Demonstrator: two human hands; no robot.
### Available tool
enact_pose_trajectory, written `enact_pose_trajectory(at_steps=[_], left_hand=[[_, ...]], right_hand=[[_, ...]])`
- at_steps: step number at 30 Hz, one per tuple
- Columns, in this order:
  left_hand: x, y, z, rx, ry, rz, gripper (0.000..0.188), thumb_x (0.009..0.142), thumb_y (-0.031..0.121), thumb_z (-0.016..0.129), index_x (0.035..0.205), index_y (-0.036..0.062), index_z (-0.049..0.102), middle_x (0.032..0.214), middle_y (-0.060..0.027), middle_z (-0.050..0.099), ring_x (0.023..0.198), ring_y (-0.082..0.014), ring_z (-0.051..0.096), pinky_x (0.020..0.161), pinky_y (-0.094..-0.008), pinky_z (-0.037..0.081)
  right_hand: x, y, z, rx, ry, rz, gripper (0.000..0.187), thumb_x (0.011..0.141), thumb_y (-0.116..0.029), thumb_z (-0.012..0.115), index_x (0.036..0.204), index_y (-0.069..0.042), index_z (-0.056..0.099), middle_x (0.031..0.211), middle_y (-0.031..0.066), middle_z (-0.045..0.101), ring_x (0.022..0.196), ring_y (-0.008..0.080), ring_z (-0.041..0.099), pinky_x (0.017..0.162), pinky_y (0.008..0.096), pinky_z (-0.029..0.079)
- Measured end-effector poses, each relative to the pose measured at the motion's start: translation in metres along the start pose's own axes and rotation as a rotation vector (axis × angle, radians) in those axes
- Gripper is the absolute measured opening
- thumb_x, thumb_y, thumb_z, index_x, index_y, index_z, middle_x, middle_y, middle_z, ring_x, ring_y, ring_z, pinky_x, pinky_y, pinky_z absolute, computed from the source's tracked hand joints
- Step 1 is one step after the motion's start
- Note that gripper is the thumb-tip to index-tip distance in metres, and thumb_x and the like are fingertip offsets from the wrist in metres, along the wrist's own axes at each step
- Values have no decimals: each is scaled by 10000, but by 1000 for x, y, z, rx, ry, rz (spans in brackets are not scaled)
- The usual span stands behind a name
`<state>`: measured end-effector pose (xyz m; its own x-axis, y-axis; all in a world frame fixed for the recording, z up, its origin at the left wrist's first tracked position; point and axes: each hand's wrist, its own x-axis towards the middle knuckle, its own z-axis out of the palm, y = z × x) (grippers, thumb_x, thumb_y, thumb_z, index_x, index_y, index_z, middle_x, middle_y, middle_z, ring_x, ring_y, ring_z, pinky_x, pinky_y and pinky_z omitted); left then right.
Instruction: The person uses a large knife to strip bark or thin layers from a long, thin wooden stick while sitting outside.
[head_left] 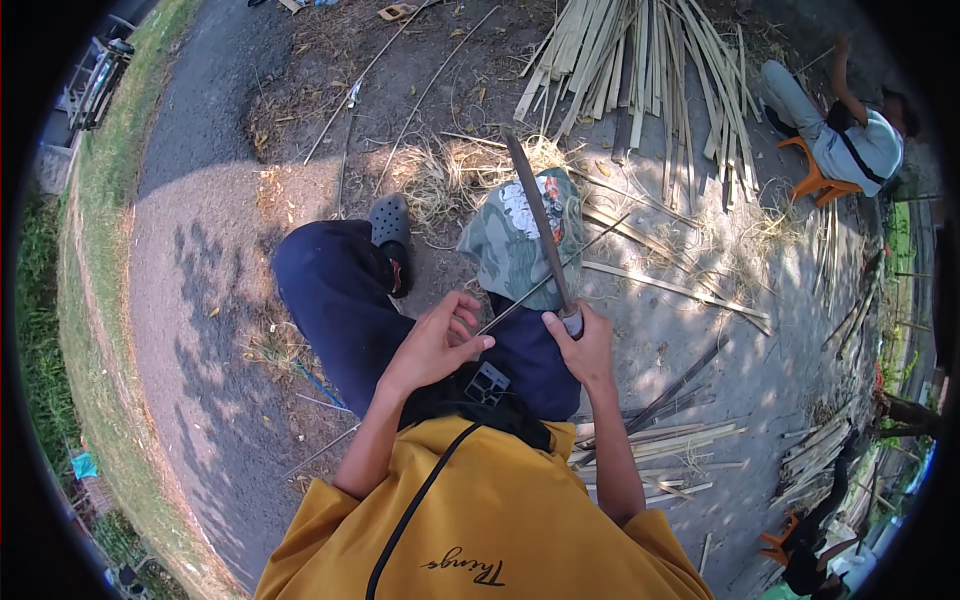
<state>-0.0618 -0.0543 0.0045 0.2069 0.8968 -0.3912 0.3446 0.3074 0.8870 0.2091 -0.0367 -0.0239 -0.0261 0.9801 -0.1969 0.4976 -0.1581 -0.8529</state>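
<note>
My right hand grips the handle of a long dark-bladed knife, the blade pointing away from me over my knee. My left hand pinches the near end of a thin bamboo strip that runs up and to the right, crossing the blade. A green patterned cloth is draped over my right knee under the blade. I sit in dark blue trousers and a yellow shirt.
A pile of split bamboo slats lies ahead; more strips lie at my right. Another person sits on an orange stool at the upper right. A paved path and grass run on the left. Dry shavings litter the ground.
</note>
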Motion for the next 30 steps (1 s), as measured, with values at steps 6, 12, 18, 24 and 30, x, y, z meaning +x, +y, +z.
enact_pose_trajectory(at_steps=[6, 12, 18, 24, 30], left_hand=[[-68, -7, -27, 167, 41, -116, 410, 851, 119, 886, 1168, 18, 648, 984, -129, 723, 846, -236, 731, 785, -374, 601], [-76, -2, -23, 261, 142, -56, 194, 860, -3, 823, 995, -33, 687, 881, -120, 738, 781, -227, 745, 751, -337, 608], [-64, 11, -27, 71, 205, -11, 101, 910, -24, 738, 1008, -38, 713, 879, -154, 754, 784, -264, 762, 748, -362, 599], [-6, 27, -12, -143, 154, 53, 123, 977, -18, 707, 1098, -25, 724, 859, -77, 753, 697, -112, 729, 612, -273, 561], [43, 25, 12, -183, 50, 47, 175, 975, 13, 729, 1117, -66, 662, 848, -96, 757, 665, -128, 732, 586, -296, 559]], right_hand=[[3, 1, 0, -26, -20, -16, 413, 926, -354, 840, 891, 19, 666, 635, 124, 605, 567, 201, 561, 596, 370, 481], [3, -3, 0, -64, -18, -35, 401, 928, -338, 836, 897, 23, 663, 634, 114, 601, 568, 191, 546, 596, 373, 475], [-13, 20, -4, 50, 46, 22, 375, 939, -314, 824, 902, 19, 657, 621, 73, 588, 560, 139, 552, 565, 345, 456], [-20, 16, -21, 329, 54, 38, 344, 971, -330, 767, 941, -2, 666, 599, 31, 571, 488, 101, 551, 494, 303, 411], [-9, -7, -21, -93, 22, -43, 375, 960, -371, 764, 1000, -4, 694, 637, 104, 589, 556, 213, 598, 568, 373, 457]])
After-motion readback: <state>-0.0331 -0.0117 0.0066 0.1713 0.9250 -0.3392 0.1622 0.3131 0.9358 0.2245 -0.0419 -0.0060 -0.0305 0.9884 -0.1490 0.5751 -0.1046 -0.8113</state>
